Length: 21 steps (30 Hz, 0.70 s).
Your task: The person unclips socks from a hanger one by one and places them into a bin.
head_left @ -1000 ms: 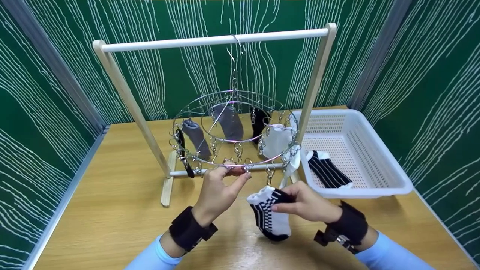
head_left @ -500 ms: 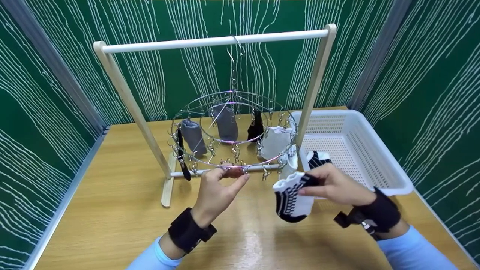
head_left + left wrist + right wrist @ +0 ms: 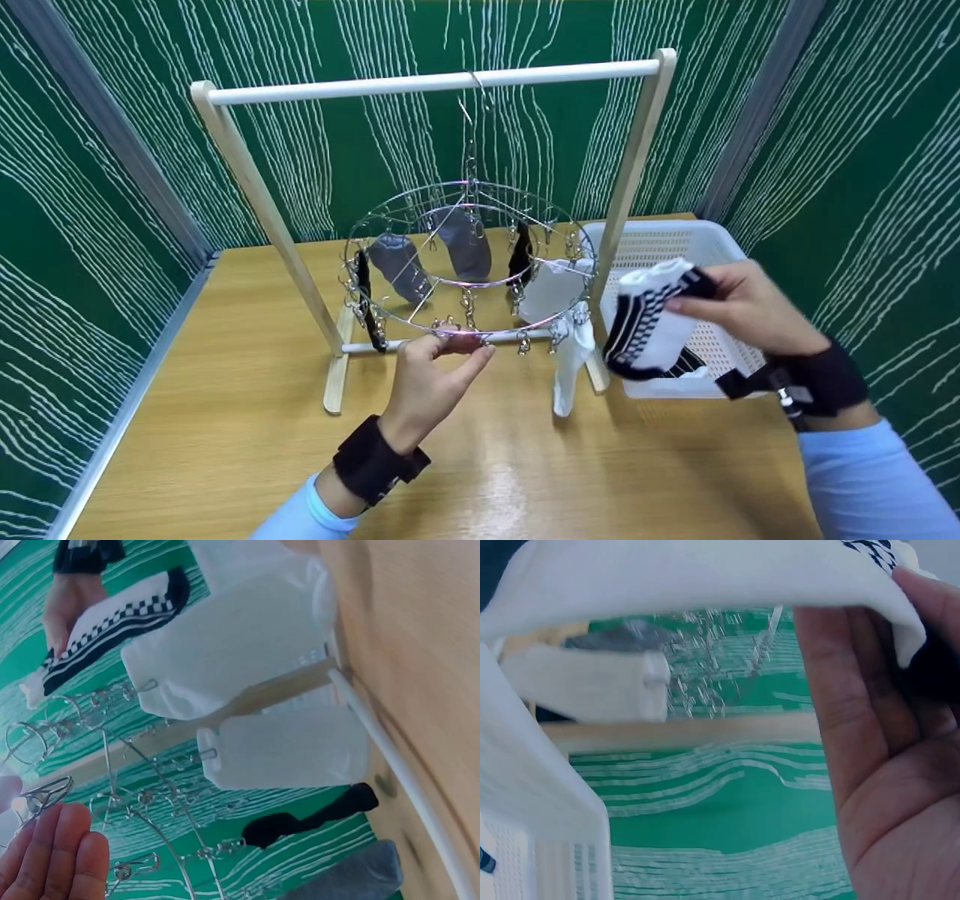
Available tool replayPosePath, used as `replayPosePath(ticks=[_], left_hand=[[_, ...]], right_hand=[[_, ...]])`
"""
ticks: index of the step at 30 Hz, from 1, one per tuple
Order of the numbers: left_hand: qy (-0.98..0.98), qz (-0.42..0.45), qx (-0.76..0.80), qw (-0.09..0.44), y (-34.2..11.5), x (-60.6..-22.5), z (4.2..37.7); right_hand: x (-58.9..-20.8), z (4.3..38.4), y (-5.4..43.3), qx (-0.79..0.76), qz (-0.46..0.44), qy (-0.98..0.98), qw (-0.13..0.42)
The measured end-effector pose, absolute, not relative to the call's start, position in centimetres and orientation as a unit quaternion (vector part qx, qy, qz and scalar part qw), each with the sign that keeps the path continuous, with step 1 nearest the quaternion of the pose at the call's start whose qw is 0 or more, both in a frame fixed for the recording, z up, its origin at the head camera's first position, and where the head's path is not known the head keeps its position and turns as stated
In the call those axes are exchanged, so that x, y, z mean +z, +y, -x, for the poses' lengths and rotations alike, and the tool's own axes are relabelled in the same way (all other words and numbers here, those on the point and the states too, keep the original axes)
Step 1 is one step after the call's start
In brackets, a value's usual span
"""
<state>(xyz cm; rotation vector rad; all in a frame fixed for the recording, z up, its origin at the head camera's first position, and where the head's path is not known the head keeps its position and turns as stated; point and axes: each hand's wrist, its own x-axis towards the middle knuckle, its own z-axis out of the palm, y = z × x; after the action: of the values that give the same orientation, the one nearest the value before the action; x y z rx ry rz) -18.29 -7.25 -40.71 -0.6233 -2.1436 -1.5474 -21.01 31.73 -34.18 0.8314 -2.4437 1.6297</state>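
Note:
My right hand point(image 3: 750, 307) pinches a white and black sock point(image 3: 656, 322) with a checkered band near its cuff, holding it in the air over the near left part of the basket. At the near edge of the round metal sock hanger point(image 3: 469, 284), my left hand point(image 3: 431, 382) holds a metal clip point(image 3: 46, 795) between thumb and fingers. Several socks hang from the ring: grey ones point(image 3: 463, 244) at the back and left, black ones point(image 3: 520, 259), and white ones point(image 3: 571, 367) at the right. The held sock partly covers a black striped sock point(image 3: 684, 364) lying in the basket.
A wooden stand point(image 3: 630, 172) with a white top bar point(image 3: 360, 88) carries the hanger by its hook. The white perforated basket point(image 3: 720, 240) stands on the wooden table point(image 3: 247, 442) to the right. Green walls point(image 3: 262, 45) with white lines enclose the table.
My right hand has carried the checkered sock up and rightward, from below the ring to over the basket. The hanger has swung slightly. My left hand has barely moved.

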Motion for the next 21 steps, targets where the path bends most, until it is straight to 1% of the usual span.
replayPosePath(ticks=[2,5,16,21], left_hand=[[-0.772,0.222,-0.559,0.207,-7.3,-40.6,18.3],[-0.773,0.218,-0.562,0.200,-7.4,-40.6,18.3],[-0.776,0.212,-0.563,0.191,-7.5,-40.7,18.2],[-0.777,0.213,-0.560,0.195,-7.3,-40.7,18.4]], right_hand=[[-33.8,21.2,32.3,0.511,-0.246,-0.821,0.065],[-33.6,21.7,33.1,0.504,-0.222,-0.832,0.072],[-34.5,23.9,35.4,0.471,-0.124,-0.872,0.039],[-34.9,25.3,36.3,0.433,-0.099,-0.896,0.021]])
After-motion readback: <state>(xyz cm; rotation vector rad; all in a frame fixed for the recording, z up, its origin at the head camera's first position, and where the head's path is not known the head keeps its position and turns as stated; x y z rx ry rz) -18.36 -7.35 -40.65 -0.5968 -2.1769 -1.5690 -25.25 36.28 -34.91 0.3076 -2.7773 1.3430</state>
